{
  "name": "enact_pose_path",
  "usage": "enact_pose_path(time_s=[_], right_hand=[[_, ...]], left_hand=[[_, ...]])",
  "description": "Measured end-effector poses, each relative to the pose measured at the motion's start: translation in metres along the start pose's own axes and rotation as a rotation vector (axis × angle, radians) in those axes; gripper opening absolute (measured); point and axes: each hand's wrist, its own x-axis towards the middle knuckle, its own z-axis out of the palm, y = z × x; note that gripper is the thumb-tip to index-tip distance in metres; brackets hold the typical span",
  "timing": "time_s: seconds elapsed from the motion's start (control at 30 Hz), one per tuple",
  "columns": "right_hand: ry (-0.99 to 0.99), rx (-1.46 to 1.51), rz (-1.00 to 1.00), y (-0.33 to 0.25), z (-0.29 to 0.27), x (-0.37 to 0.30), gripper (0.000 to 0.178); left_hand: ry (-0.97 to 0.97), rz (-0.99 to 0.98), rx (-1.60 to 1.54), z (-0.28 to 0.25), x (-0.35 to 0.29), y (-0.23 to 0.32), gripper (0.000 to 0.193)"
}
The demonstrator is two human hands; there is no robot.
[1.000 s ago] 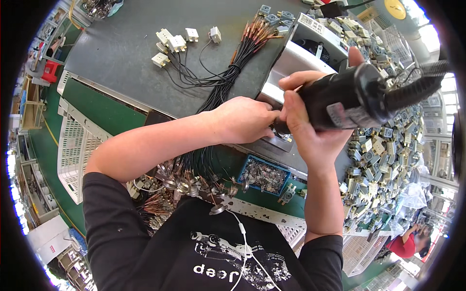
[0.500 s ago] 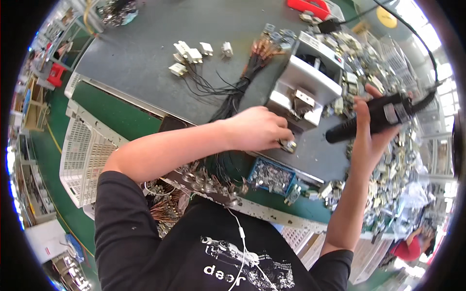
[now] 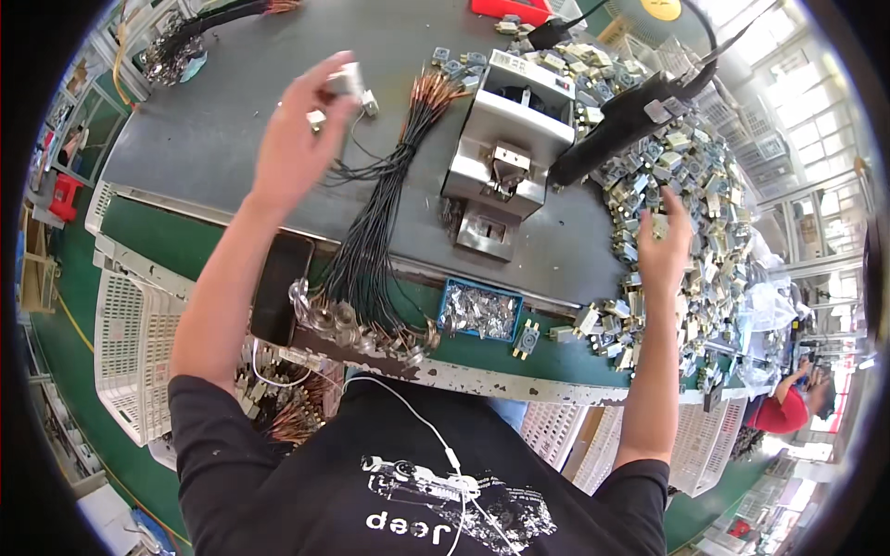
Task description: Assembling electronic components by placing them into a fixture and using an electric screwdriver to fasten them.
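My left hand (image 3: 295, 139) is raised over the left part of the dark table, thumb and fingers closed around a small white block-shaped part (image 3: 347, 82). Beneath and beside that hand lie similar white parts (image 3: 370, 103), some hidden by it. My right hand (image 3: 663, 248) is at the edge of a large heap of small white and grey parts (image 3: 709, 199), its thumb and index finger apart. A black cylindrical power tool (image 3: 616, 130) with a cable leans beside the metal fixture (image 3: 510, 167), apart from my right hand. A small metal-faced part sits in the fixture.
A bundle of black wires with copper ends (image 3: 380, 213) lies left of the fixture. Along the front edge are a phone-like dark slab (image 3: 283, 287), round metal pieces (image 3: 343, 324) and a blue tray (image 3: 445, 301) of small metal bits. White plastic baskets (image 3: 130, 361) stand below.
My right hand has let go of the black tool and moved to the parts heap. My left hand has moved from before the fixture to the far left. The view has shifted.
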Motion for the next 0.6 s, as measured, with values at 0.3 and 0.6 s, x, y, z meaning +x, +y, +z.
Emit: enact_pose_path(time_s=[0.3, 0.6], right_hand=[[-0.315, -0.411, -0.148, 0.048, 0.05, 0.038, 0.039], [-0.119, 0.574, 0.208, 0.016, 0.026, -0.02, 0.023]], left_hand=[[-0.03, 0.064, 0.655, -0.021, -0.025, -0.074, 0.03], [-0.776, 0.173, 0.146, 0.036, -0.034, 0.03, 0.025]])
